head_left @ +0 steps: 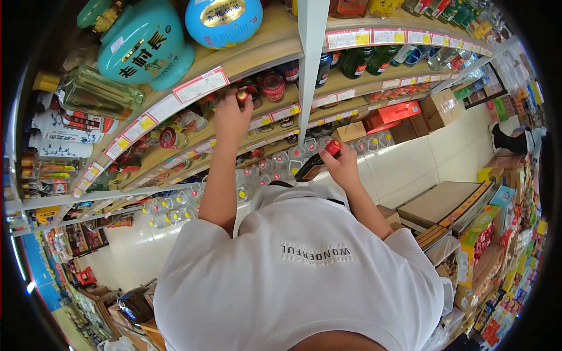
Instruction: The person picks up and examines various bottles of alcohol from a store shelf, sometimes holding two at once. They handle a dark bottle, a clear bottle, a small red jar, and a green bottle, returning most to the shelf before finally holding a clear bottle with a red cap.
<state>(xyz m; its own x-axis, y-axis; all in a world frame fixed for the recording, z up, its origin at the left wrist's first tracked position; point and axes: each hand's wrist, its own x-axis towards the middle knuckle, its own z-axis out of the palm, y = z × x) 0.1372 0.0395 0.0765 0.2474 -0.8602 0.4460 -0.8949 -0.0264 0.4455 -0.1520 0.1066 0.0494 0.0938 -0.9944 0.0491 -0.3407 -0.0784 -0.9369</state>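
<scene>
My left hand point(233, 114) reaches onto a middle shelf, its fingers closed around the neck of a bottle. The red and gold cap point(242, 95) shows between thumb and fingers; the bottle's body is mostly hidden behind the hand. Beside it on the same shelf stands a jar with a reddish lid point(271, 85). At the right, in front of my white shirt, my right hand point(344, 167) grips a dark glass bottle point(310, 168) by its upper end. That bottle is tilted, with its red cap point(333, 147) pointing up and right.
Above are a large turquoise bottle point(146, 50) and a blue round bottle point(223, 14). A white upright post point(311, 64) divides the shelves. Clear jugs point(249, 175) stand on the floor below. Cardboard boxes point(436, 205) are stacked at the right, and another person's leg point(515, 140) shows farther off.
</scene>
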